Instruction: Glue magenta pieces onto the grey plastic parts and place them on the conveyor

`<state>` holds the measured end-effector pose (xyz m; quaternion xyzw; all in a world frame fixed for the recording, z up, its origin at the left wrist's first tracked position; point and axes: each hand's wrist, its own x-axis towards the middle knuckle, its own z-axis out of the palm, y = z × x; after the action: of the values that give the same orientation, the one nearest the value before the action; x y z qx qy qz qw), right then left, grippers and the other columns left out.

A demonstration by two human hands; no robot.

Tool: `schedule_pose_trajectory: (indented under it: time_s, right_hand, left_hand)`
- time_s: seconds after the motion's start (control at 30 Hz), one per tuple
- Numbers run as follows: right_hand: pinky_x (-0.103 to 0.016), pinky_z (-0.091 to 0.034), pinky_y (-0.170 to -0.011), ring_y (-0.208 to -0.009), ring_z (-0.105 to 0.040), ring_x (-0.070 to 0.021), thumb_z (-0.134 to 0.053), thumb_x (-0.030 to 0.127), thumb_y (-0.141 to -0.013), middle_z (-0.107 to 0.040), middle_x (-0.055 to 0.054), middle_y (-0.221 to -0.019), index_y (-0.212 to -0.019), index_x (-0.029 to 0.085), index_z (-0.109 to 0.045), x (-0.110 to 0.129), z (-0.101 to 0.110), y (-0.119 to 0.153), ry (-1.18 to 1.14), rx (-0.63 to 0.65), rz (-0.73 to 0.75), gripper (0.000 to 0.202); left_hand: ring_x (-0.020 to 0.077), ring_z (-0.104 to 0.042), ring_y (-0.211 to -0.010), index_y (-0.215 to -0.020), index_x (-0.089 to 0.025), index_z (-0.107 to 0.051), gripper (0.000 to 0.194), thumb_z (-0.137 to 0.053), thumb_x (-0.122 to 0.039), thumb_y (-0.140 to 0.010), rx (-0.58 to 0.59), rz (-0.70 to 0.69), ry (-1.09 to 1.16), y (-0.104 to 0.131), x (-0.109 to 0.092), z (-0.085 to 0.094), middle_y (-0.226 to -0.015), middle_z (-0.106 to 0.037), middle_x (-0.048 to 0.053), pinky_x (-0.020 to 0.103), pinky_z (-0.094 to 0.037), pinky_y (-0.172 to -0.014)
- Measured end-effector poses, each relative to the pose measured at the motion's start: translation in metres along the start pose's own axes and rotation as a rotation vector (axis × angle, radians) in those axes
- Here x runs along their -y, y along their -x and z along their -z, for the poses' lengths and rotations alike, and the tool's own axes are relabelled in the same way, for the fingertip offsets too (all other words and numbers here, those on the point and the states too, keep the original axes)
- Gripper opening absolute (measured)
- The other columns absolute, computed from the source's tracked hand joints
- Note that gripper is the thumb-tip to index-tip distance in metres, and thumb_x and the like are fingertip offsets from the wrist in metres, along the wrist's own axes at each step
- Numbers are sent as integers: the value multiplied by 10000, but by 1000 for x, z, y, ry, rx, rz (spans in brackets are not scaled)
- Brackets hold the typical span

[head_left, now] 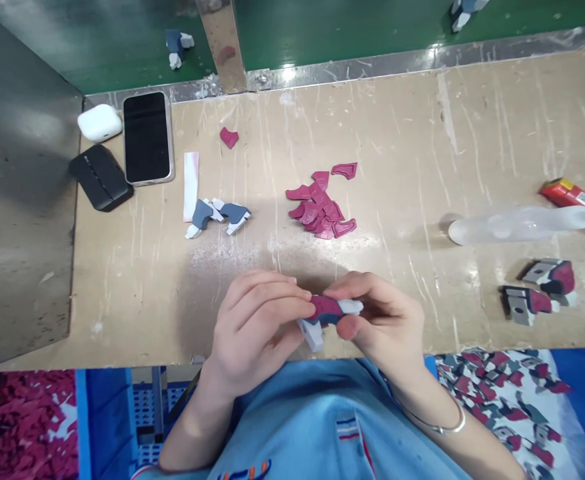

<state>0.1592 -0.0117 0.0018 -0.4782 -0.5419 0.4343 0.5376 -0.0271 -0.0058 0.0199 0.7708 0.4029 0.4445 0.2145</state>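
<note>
A blue shirt lies nearest, below and between the hands. The tan desk stretches ahead of them and to both sides. Below its near edge, a blue bin of burgundy pieces sits well left of the left hand; another blue bin, with jumbled grey and burgundy parts, sits to the right of the right hand.

The left hand has its fingers curled over one end of the held part, though they hide much of that grip. The right hand pinches the other end, thumb and forefinger a little apart around it. This burgundy, slate and white part is between the hands, over the desk's near edge.

Far right of the right hand lies a clear bottle, touching or overlapping a red packet. Ahead and left of the left hand are a phone, a black case and a white case. A paper strip lies nearer the left hand, beside two slate-and-white parts. Two burgundy-topped parts rest right of the right hand. Straight ahead, between the hands, small burgundy pieces form a pile.
</note>
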Motion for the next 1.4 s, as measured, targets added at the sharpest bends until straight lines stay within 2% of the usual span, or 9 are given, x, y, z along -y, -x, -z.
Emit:
schedule_pose_trajectory:
  time_s: [0.17,0.4,0.53,0.63,0.87,1.07,1.17,1.27,1.4]
  right_hand:
    - [-362,-697,-757,-879,-809,-230,-797,500,-939,-823,-51,-935,-1057,267,-741,-4,7,-8,-25,158,250,266]
    - [-330,-680,-697,-782,-783,-196,-663,423,-1059,-780,-45,-851,-1060,236,-649,-3,16,-13,104,161,352,187]
    - [-307,-660,-663,-746,-761,-182,-623,387,-1086,-768,-32,-821,-1029,235,-680,-2,48,-14,177,65,346,172]
    - [-322,-649,-677,-753,-767,-202,-697,376,-1045,-784,-32,-825,-1013,239,-717,-10,92,-4,338,-118,365,142]
    - [-364,-629,-708,-766,-788,-238,-742,375,-1010,-806,-34,-855,-967,254,-724,-37,169,37,841,-472,309,130]
    - [-400,-654,-777,-855,-797,-243,-710,304,-1032,-824,-58,-960,-1081,268,-766,-39,174,39,1006,-420,393,83]
    - [-450,-650,-852,-983,-794,-279,-739,331,-1012,-821,-92,-1067,-1183,266,-763,-40,181,54,1062,-448,299,184]
    - [-486,-637,-891,-1035,-784,-306,-754,371,-998,-813,-113,-1126,-1325,259,-713,-38,187,78,1038,-550,196,347]
    - [-398,-621,-804,-889,-777,-247,-744,235,-984,-814,-58,-991,-1194,275,-754,-26,183,91,905,-755,177,214]
  left_hand:
    - [208,-793,-863,-1013,-256,-726,197,-726,-104,-888,7,42,33,-1,2,-1,-936,-854,7,376,-593,-998]
    - [204,-784,-868,-1018,-241,-674,114,-763,-213,-953,215,160,197,-20,-6,-4,-924,-796,25,338,-632,-935]
    - [243,-781,-985,-1110,-237,-678,189,-712,-401,-1022,596,123,80,-65,-7,7,-1051,-795,60,333,-643,-838]
    - [302,-738,-1148,-1242,-236,-684,348,-665,-510,-1029,700,133,-126,-122,22,8,-1241,-774,102,447,-621,-988]
    - [419,-587,-1384,-1357,-84,-618,440,-564,-279,-966,570,146,-557,-266,132,-57,-1426,-663,244,640,-430,-1211]
    - [415,-172,-1684,-1454,-146,-589,536,-509,-168,-924,543,-50,-497,-332,156,-151,-1777,-325,185,650,-111,-1352]
    - [381,-254,-1658,-1297,-151,-681,404,-495,-151,-939,492,15,-435,-355,163,-182,-1713,-449,161,625,-116,-1360]
    - [361,-408,-1534,-1238,-94,-700,318,-567,-204,-971,440,90,-420,-366,166,-184,-1547,-603,161,618,-220,-1339]
    - [272,-552,-1293,-1276,-17,-705,346,-593,-151,-977,306,183,-409,-365,151,-157,-1355,-683,105,551,-364,-1287]
